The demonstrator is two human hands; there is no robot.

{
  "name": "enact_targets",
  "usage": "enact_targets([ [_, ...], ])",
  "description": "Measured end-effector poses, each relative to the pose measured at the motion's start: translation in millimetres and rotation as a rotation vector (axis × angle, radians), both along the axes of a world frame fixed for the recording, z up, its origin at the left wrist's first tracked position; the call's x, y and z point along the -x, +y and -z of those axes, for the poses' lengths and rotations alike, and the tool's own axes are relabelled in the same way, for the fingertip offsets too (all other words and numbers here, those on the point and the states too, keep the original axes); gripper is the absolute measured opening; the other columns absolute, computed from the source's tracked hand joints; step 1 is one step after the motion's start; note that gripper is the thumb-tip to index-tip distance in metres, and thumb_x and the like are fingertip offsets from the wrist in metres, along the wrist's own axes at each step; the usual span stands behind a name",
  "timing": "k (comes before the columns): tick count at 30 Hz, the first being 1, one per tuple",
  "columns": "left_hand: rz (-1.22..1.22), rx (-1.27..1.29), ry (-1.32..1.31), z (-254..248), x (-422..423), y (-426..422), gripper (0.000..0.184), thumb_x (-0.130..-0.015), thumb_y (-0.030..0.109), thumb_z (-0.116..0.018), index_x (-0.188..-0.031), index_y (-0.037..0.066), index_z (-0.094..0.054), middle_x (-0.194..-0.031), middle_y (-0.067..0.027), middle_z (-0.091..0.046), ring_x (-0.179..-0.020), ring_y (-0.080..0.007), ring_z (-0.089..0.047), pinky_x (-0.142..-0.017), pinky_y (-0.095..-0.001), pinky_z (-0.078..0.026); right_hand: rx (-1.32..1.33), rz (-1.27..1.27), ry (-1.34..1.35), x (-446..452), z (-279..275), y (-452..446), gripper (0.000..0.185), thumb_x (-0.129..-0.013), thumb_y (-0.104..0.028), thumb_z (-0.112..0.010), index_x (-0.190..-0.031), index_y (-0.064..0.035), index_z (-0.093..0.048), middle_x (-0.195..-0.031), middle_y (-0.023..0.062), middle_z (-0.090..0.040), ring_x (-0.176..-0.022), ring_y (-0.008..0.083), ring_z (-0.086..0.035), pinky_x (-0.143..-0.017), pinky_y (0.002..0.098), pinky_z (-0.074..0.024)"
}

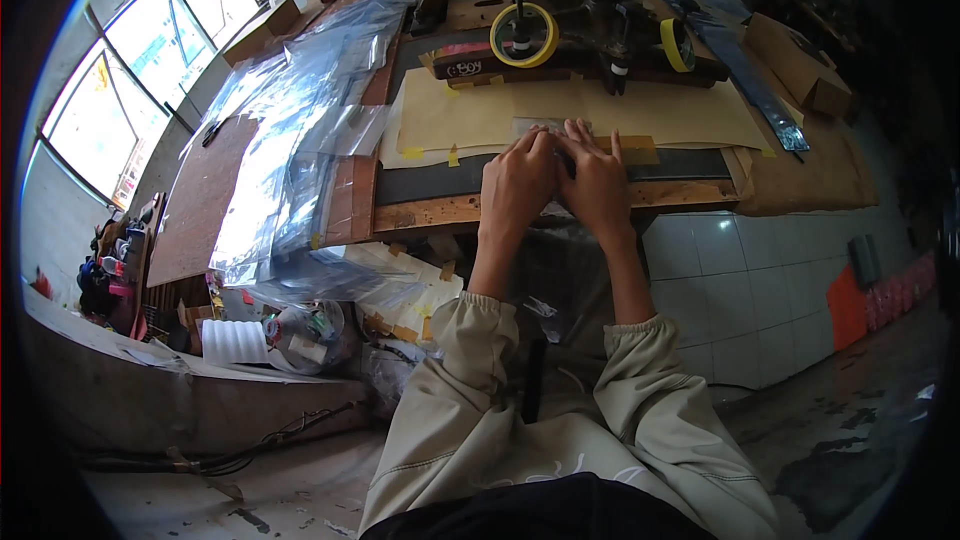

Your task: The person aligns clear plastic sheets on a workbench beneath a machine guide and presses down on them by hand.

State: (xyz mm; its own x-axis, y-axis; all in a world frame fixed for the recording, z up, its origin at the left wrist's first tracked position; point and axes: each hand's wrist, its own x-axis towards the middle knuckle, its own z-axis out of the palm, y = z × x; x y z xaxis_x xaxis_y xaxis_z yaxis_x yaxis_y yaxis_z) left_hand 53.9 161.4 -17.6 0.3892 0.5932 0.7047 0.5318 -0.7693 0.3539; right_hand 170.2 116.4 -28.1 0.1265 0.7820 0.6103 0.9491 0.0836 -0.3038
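Note:
My left hand point(518, 178) and my right hand point(597, 182) are side by side at the front edge of the machine's bed, almost touching. Fingers of both hands curl over a clear plastic sheet point(548, 124), which lies on tan board. The left fingers are bent down and pressed together. On the right, the thumb side is pinched in toward the left hand, while the outer finger points up. The hands cover the gripped edge of the plastic. Directly beyond them, the tan board point(690, 115) carries bits of yellow tape.
A dark machine bar point(570, 68) spans the back of the board, with yellow tape rolls point(545, 15) hanging there. Clear plastic sheets point(290, 150) are heaped at left. A cardboard box point(798, 60) stands at right. The wooden bed edge point(430, 212) faces my body.

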Motion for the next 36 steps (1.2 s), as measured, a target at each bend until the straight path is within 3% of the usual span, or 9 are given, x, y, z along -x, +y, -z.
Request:
enact_targets([
  [12, -0.001, 0.024, 0.038, -2.3, 0.9, -3.8, 0.014, -0.081, 0.009, -0.055, -0.093, 0.003, -0.057, -0.107, -0.0144, -0.063, -0.094, -0.0299, -0.063, -0.074, -0.0393, -0.054, -0.006, -0.015, -0.002, -1.1, 1.4, -0.7, 0.036, -0.086, -0.022, -0.052, -0.117, -0.0059, -0.060, -0.128, 0.0132, -0.054, -0.126, 0.0222, -0.044, -0.111, 0.0508, -0.0180],
  [15, 0.006, 0.013, -0.014, 1.0, 1.6, -3.7, 0.017, -0.085, 0.012, -0.054, -0.099, 0.006, -0.061, -0.104, -0.0128, -0.065, -0.090, -0.0317, -0.063, -0.073, -0.0398, -0.053, -0.013, -0.015, 0.011, -0.7, 2.5, 0.4, 0.036, -0.086, -0.022, -0.052, -0.117, -0.0055, -0.060, -0.128, 0.0131, -0.054, -0.126, 0.0224, -0.044, -0.110, 0.0509, -0.0182],
  [19, -0.012, -0.070, -0.255, 11.4, 12.6, -33.8, 0.016, -0.086, 0.008, -0.054, -0.099, 0.003, -0.060, -0.105, -0.0140, -0.064, -0.100, -0.0311, -0.061, -0.082, -0.0379, -0.049, -0.042, -0.012, 0.002, -1.6, 4.0, 0.5, 0.035, -0.085, -0.022, -0.055, -0.115, -0.0048, -0.060, -0.127, 0.0125, -0.055, -0.125, 0.0225, -0.045, -0.110, 0.0506, -0.0191],
  [22, -0.213, -0.147, -0.650, 64.4, 17.4, -84.5, 0.018, -0.086, 0.008, -0.054, -0.101, -0.001, -0.059, -0.104, -0.0153, -0.063, -0.099, -0.0278, -0.059, -0.087, -0.0346, -0.043, -0.051, -0.005, 0.004, -0.2, 4.0, 0.5, 0.034, -0.085, -0.022, -0.056, -0.114, -0.0045, -0.061, -0.126, 0.0121, -0.055, -0.124, 0.0222, -0.046, -0.110, 0.0500, -0.0200],
  [25, -0.162, 0.351, -0.865, 100.3, 18.2, -97.8, 0.021, -0.086, 0.008, -0.055, -0.103, -0.003, -0.058, -0.106, -0.0181, -0.060, -0.099, -0.0249, -0.056, -0.090, -0.0333, -0.040, -0.056, -0.001, 0.014, 0.7, 2.6, 0.1, 0.034, -0.085, -0.022, -0.057, -0.114, -0.0047, -0.061, -0.125, 0.0117, -0.056, -0.124, 0.0219, -0.047, -0.110, 0.0496, -0.0208],
  [28, 0.263, 0.776, -0.751, 102.8, 34.1, -74.1, 0.026, -0.089, 0.012, -0.053, -0.109, -0.005, -0.056, -0.105, -0.0160, -0.060, -0.096, -0.0226, -0.055, -0.089, -0.0317, -0.038, -0.063, 0.012, 0.005, 1.2, 2.2, 0.0, 0.034, -0.085, -0.023, -0.057, -0.114, -0.0048, -0.061, -0.125, 0.0116, -0.056, -0.123, 0.0220, -0.047, -0.110, 0.0499, -0.0211],
  [29, 0.376, 0.708, -0.675, 94.8, 34.7, -73.4, 0.029, -0.092, 0.018, -0.052, -0.105, -0.008, -0.058, -0.090, -0.0110, -0.061, -0.081, -0.0160, -0.053, -0.079, -0.0288, -0.042, -0.063, 0.013, 0.003, 0.1, 2.3, -0.2, 0.034, -0.085, -0.022, -0.057, -0.114, -0.0048, -0.061, -0.125, 0.0116, -0.056, -0.123, 0.0222, -0.047, -0.110, 0.0497, -0.0213],
  [32, 0.347, 0.862, -0.548, 85.8, 31.0, -66.8, 0.030, -0.093, 0.022, -0.053, -0.097, -0.007, -0.061, -0.068, -0.0041, -0.054, -0.065, -0.0080, -0.046, -0.060, -0.0259, -0.040, -0.066, 0.003, 0.010, 0.7, 2.5, -0.1, 0.033, -0.085, -0.022, -0.057, -0.114, -0.0048, -0.061, -0.125, 0.0116, -0.056, -0.123, 0.0225, -0.047, -0.110, 0.0495, -0.0219],
  [36, 0.271, 0.725, -0.579, 70.6, 26.8, -73.7, 0.031, -0.094, 0.023, -0.053, -0.084, -0.005, -0.060, -0.054, -0.0004, -0.043, -0.055, -0.0037, -0.036, -0.047, -0.0254, -0.032, -0.087, -0.023, 0.047, 1.7, 1.2, -0.8, 0.033, -0.084, -0.019, -0.059, -0.113, -0.0038, -0.061, -0.124, 0.0134, -0.057, -0.123, 0.0240, -0.047, -0.108, 0.0472, -0.0261],
])
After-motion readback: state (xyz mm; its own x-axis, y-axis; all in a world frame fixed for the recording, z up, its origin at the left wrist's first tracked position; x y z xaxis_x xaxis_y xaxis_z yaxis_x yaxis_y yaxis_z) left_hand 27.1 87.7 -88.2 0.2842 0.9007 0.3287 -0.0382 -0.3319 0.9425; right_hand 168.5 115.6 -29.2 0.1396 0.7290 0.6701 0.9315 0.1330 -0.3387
